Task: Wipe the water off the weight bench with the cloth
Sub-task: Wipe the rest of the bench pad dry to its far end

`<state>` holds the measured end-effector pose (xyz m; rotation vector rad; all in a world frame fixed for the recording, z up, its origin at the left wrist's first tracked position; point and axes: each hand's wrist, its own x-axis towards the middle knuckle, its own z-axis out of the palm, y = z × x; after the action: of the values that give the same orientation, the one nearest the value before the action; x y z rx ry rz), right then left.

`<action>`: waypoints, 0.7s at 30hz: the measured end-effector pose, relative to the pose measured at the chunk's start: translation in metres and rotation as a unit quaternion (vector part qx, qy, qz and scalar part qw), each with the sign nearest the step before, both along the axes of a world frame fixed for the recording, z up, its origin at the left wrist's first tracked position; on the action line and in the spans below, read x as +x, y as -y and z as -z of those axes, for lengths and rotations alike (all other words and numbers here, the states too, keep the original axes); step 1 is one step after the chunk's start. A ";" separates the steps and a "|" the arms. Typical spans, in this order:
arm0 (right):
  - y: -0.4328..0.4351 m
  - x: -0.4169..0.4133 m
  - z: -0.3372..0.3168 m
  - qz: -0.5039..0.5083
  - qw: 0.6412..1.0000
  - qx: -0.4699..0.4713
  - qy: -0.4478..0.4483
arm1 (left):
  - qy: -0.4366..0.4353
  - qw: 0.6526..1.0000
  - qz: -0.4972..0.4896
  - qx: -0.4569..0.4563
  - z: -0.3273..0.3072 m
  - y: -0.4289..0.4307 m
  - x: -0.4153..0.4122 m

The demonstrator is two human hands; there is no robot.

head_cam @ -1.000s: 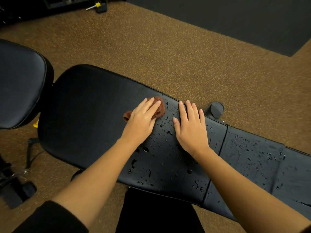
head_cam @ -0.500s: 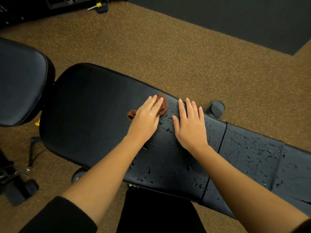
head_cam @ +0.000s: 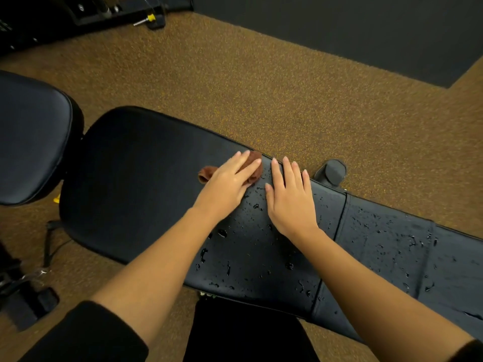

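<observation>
A black padded weight bench (head_cam: 136,184) runs from the left to the lower right. Water droplets (head_cam: 243,254) cover its middle and right sections, while the left part looks dry. A small brown cloth (head_cam: 254,165) lies near the bench's far edge. My left hand (head_cam: 227,182) presses flat on the cloth with straight fingers, and only the cloth's ends show past it. Just to its right, my right hand (head_cam: 290,197) rests flat on the wet pad, fingers straight, holding nothing.
A second black pad (head_cam: 31,142) sits at the left. A black knob (head_cam: 330,172) sticks out behind the bench. Brown speckled carpet (head_cam: 261,87) surrounds it, with a dark mat (head_cam: 366,32) beyond. Black equipment with a yellow pin (head_cam: 150,18) lies at the top left, and frame parts (head_cam: 23,296) at the lower left.
My left hand has slid the cloth a little toward the bench's far edge. My right hand has stayed flat on the pad, almost unmoved.
</observation>
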<state>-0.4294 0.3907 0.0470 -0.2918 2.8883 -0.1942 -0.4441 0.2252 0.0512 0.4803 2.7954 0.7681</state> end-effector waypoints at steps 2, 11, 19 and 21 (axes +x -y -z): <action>-0.001 -0.002 -0.001 -0.004 1.000 0.000 -0.001 | -0.003 1.000 0.004 -0.011 -0.001 0.004 -0.007; -0.002 -0.001 0.000 -0.005 1.000 -0.004 0.001 | 0.021 0.999 -0.034 0.022 -0.003 -0.009 0.013; -0.004 -0.003 -0.001 -0.009 1.000 -0.005 0.005 | -0.031 0.999 -0.015 -0.021 0.002 -0.010 0.022; -0.005 -0.003 0.000 -0.012 1.000 -0.003 0.005 | -0.024 0.999 -0.045 -0.008 0.001 -0.013 0.018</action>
<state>-0.4322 0.3957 0.0474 -0.3250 2.8739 -0.2004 -0.4261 0.2377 0.0502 0.3762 2.8831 0.7605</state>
